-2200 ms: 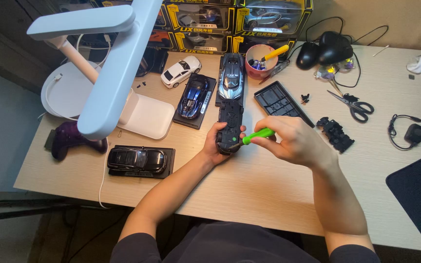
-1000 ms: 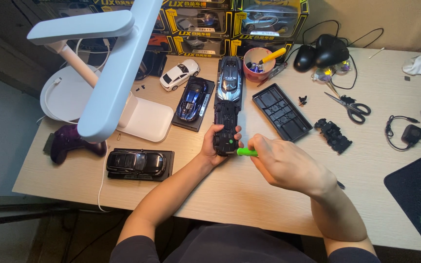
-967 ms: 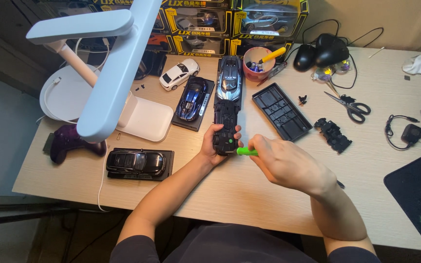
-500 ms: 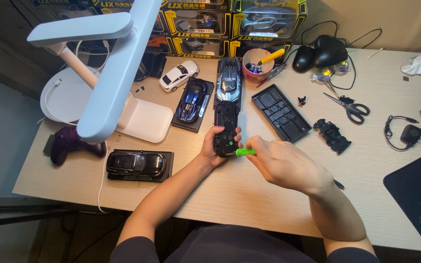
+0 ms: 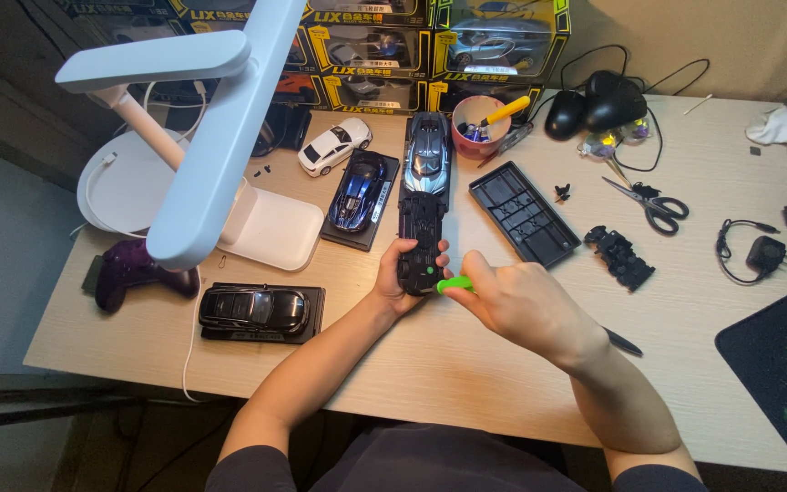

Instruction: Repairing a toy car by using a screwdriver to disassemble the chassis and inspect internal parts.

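Observation:
My left hand (image 5: 401, 284) grips the near end of a black toy car chassis (image 5: 419, 239) that lies upside down on the wooden desk (image 5: 466, 364). My right hand (image 5: 523, 305) is closed around a green-handled screwdriver (image 5: 454, 284), whose tip points left at the near end of the chassis. Touching the far end of the chassis stands a grey-blue model car (image 5: 428, 149) on a base.
A white desk lamp (image 5: 211, 146) overhangs the left side. Around it are a blue model car (image 5: 357, 191), a white model car (image 5: 333, 145), a black model car on a base (image 5: 257, 310) and a purple controller (image 5: 134, 270). A black tray (image 5: 521, 213), scissors (image 5: 650, 200), pink cup (image 5: 477, 128) and boxed cars (image 5: 430, 46) lie beyond.
My right hand has moved the green screwdriver from above the chassis down to its near end. The left hand keeps its hold on the chassis.

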